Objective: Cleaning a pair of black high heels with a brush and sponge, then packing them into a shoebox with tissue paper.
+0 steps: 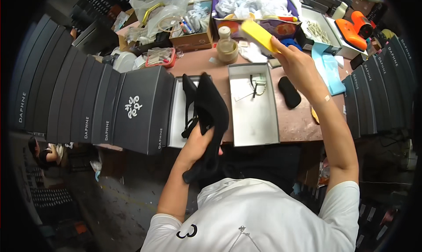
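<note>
My left hand (200,143) is wrapped around a black high-heeled shoe (212,104), held toe up with its block heel hanging below my wrist. Behind it, a second black heeled shoe (189,93) with a strap lies in an open box (176,140). My right hand (295,60), raised over the back of the table, grips a yellow oblong block (259,35) by one end; whether it is a sponge or a brush is too blurred to tell. An open white box lid (252,126) beside the shoe holds a small tag and a black strap piece.
Dark shoeboxes stand in rows at left (136,107) and right (373,89). Farther back are a jar (227,51), a carton of crumpled tissue (281,25), a red tray (160,58) and an orange tool (351,32). A black pad (289,93) lies right of the lid.
</note>
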`<state>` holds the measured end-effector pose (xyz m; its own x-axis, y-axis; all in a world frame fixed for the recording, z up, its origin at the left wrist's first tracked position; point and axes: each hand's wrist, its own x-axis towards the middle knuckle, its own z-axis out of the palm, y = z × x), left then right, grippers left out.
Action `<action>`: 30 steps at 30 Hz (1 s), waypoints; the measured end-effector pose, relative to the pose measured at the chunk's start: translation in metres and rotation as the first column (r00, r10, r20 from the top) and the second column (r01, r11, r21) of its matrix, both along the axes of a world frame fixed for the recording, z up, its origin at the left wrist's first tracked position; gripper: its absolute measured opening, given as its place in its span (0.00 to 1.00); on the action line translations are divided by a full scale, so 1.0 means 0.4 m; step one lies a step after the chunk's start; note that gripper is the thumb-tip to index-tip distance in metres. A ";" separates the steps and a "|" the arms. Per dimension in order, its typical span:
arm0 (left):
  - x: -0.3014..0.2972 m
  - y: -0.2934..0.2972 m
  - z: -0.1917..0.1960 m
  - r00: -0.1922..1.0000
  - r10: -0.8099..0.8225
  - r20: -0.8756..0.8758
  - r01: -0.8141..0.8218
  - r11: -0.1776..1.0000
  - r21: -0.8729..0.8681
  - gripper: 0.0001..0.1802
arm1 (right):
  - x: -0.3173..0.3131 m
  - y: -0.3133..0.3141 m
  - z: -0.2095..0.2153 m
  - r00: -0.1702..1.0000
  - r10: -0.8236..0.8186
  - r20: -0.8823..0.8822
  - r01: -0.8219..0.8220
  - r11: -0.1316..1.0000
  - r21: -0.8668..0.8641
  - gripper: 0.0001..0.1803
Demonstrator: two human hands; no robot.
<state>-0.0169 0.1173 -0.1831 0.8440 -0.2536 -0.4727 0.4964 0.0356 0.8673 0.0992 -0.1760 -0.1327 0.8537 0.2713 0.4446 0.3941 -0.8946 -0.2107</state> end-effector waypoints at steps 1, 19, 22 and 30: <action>0.019 0.009 -0.019 0.997 0.042 -0.069 -0.050 0.993 -0.111 0.13 | -0.023 0.038 0.013 0.995 0.088 0.036 -0.093 0.981 0.171 0.23; 0.144 0.017 -0.122 0.916 0.378 -0.135 -0.372 0.673 -0.640 0.18 | -0.159 0.059 -0.072 0.982 0.120 -0.146 -0.124 0.992 -0.019 0.20; 0.191 0.012 -0.127 0.921 0.353 -0.168 -0.377 0.689 -0.619 0.21 | -0.241 0.152 -0.030 0.863 0.193 -0.467 -0.265 0.960 -0.093 0.20; 0.233 -0.005 -0.134 0.940 0.078 -0.333 -0.341 0.124 -0.932 0.22 | -0.285 0.165 -0.179 0.900 0.436 0.031 -0.421 0.846 0.325 0.24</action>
